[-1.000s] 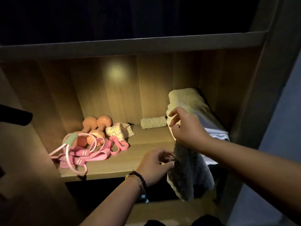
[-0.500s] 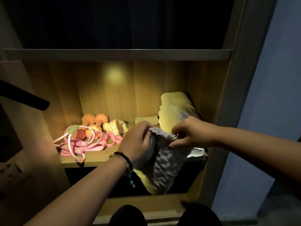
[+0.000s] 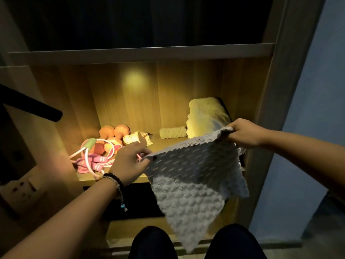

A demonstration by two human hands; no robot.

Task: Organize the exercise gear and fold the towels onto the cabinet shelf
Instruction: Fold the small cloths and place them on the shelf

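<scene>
Grey bumpy towel [image 3: 188, 176] stretched out in front of the lit cabinet shelf [image 3: 119, 177], hanging below its front edge. Left hand [image 3: 128, 163] pinching one top corner, right hand [image 3: 246, 133] gripping the other. On the shelf: orange dumbbells [image 3: 112, 135] and pink bands [image 3: 93, 163] at left, a cream towel stack [image 3: 205, 116] at right, apparently folded.

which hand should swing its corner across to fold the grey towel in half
Left, probably. The left hand pinches the grey bumpy towel in open space; the right hand is by the cabinet's side wall.
</scene>
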